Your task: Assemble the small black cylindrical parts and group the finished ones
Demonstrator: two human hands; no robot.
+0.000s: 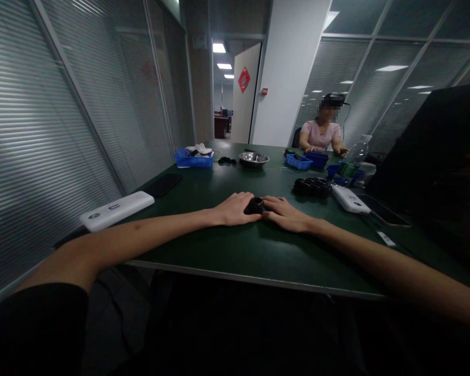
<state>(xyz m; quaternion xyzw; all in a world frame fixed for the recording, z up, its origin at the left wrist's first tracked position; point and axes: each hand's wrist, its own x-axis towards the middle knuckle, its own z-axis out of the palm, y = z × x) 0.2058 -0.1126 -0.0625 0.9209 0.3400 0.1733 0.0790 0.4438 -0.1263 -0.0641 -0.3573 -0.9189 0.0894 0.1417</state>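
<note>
A small black part [255,205] with a round, ring-like top sits on the green table, between my two hands. Its exact kind is too dark to make out. My left hand [235,209] curls round it from the left, with the thumb along the near side. From the right, my right hand [285,214] grips its edge between thumb and fingers. Farther right on the table lies a cluster of similar-looking black parts [312,187].
Beyond my hands are a metal bowl [254,162], a blue basket [194,161] and small blue bins [298,162]. White power banks [117,210] lie on both sides. A bottle [354,156] stands right, near a phone [384,211]. Another person [321,133] sits at the far side.
</note>
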